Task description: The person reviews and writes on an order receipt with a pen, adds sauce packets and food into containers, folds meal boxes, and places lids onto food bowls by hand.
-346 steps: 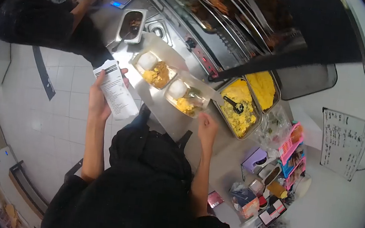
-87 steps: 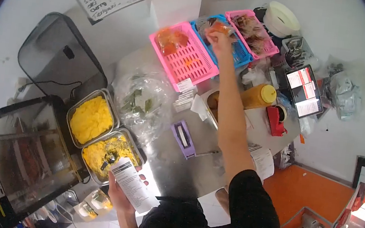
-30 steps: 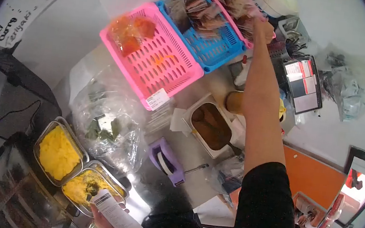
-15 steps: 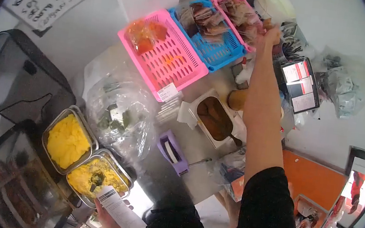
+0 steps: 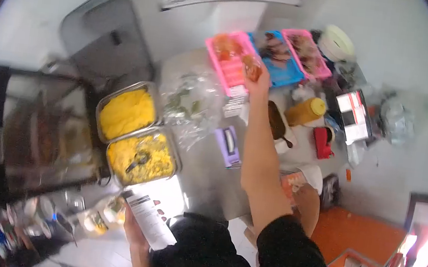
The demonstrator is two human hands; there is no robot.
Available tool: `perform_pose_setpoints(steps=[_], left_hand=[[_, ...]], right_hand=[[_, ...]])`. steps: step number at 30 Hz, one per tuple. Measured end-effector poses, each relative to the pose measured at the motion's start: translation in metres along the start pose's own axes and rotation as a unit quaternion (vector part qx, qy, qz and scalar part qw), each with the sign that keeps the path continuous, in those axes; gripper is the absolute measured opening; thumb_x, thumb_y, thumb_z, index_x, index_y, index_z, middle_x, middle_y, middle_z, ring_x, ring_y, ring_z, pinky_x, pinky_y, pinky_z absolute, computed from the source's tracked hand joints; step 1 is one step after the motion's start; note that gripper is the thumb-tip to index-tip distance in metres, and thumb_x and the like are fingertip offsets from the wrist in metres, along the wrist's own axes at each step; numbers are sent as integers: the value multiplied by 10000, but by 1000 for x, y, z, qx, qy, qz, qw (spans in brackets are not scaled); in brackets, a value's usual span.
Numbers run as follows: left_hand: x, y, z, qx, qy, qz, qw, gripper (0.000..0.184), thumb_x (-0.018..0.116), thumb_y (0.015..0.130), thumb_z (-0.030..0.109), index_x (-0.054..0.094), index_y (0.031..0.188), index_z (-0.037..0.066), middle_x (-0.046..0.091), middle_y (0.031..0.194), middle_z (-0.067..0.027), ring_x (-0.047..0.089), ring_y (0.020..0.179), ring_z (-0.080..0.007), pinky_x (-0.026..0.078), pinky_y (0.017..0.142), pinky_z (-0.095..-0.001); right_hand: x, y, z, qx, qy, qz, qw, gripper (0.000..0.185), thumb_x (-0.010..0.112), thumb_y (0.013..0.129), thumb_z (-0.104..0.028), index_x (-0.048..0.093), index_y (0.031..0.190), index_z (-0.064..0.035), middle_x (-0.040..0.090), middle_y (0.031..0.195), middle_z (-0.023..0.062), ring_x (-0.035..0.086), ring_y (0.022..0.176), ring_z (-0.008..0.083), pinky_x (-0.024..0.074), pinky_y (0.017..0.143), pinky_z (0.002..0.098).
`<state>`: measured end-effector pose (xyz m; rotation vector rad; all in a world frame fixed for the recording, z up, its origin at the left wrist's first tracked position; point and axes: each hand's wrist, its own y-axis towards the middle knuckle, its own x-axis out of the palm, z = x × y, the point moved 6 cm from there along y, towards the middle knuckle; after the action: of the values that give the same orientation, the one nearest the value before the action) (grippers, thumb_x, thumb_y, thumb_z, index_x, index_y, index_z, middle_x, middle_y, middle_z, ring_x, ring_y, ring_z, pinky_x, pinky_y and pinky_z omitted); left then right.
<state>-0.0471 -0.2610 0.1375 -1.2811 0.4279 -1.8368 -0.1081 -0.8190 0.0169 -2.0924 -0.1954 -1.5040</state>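
Observation:
A printed paper slip (image 5: 149, 221) is held in my left hand (image 5: 135, 230), low and left of centre, beside the tray of yellow food mixed with darker bits (image 5: 153, 171). My right hand (image 5: 259, 80) is stretched out over the right edge of the pink basket (image 5: 227, 68), closed on a small brown-orange packet (image 5: 252, 69). Orange packets (image 5: 227, 48) lie in that basket. Next to it are the blue basket (image 5: 285, 73) with brownish packets and a second pink basket (image 5: 316, 66) with pale packets. My forearm partly covers the container of brown sauce (image 5: 276, 121).
Left stand a plain yellow food tray (image 5: 128, 113) and a glass display case (image 5: 48, 134). A clear plastic bag with leaves (image 5: 191, 104), a purple dispenser (image 5: 228, 147), a mustard-coloured bottle (image 5: 304, 112), a red tape dispenser (image 5: 323, 143) and a tablet (image 5: 354, 116) are around my right arm.
My right hand has moved left from the far pink basket to the near one, with a packet in it. The view has turned and pulled back. My left hand keeps the slip.

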Motion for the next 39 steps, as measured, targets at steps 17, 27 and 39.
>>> perform_pose_setpoints(steps=[17, 27, 39], left_hand=[[-291, -164, 40, 232, -190, 201, 933, 452, 409, 1002, 399, 482, 1183, -9, 617, 1012, -185, 610, 772, -241, 559, 692, -380], [-420, -230, 48, 253, -324, 254, 875, 350, 515, 960, 262, 489, 1164, -21, 612, 1032, -188, 636, 917, -284, 564, 835, -385], [-430, -206, 76, 206, -241, 155, 936, 266, 633, 918, 179, 536, 1079, -10, 641, 955, -132, 647, 856, -229, 567, 793, -349]], right_hand=[[-145, -494, 368, 506, -374, -88, 772, 278, 550, 996, -340, 616, 1082, -85, 657, 971, 38, 660, 914, 205, 561, 800, 423], [-202, -542, 418, 413, -532, -54, 738, 119, 613, 934, -87, 578, 1042, -52, 623, 918, 45, 652, 817, 169, 526, 681, 288], [-74, -634, 474, 395, -525, -243, 714, 375, 672, 884, -31, 557, 1241, -17, 644, 1144, 80, 636, 1023, 166, 523, 853, 317]])
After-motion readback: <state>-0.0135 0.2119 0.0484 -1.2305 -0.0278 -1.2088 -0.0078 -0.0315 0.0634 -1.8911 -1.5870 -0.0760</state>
